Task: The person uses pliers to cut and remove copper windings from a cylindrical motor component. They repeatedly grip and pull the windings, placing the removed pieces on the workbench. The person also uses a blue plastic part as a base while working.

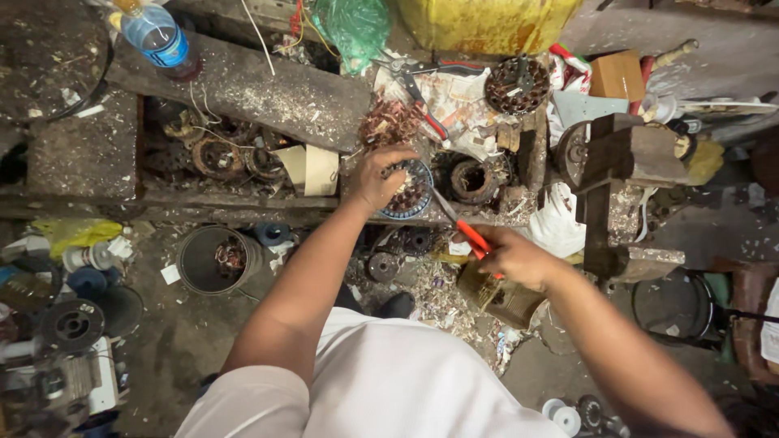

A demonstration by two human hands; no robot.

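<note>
Left hand (380,177) had its fingers clamped over the motor stator (408,191), pinning it steady, while right hand (513,258) gripped the orange-handled screwdriver (461,224), tip reaching toward the windings.

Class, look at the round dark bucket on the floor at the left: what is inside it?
Inside the bucket lies a small tangle of reddish wire against one side. The bottom beneath it is dark, so anything else there is hidden.

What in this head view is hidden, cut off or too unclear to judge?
- Screwdriver tip: hidden inside the stator, behind the left hand.
- Screwdriver handle: mostly covered by the right hand.
- Bottle: top cut by the upper edge.
- Yellow container: cut by the upper edge.
- Floor parts, lower left: blurred.
</note>
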